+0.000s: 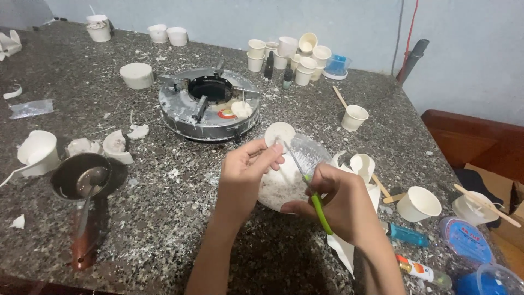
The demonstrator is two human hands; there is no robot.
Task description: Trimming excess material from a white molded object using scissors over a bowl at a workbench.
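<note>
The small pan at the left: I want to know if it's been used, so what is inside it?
A metal spoon lies in the pan, bowl down against the dark bottom. Any residue under the spoon is covered and cannot be seen.

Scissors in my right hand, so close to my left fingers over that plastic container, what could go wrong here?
1. The scissors have their blades right beside the left hand, which pinches a white disc; a slip could nick a finger.
2. The container is tilted with white powder inside; it may spill.
3. A paper cup stands near the right hand; it could be knocked over.
</note>
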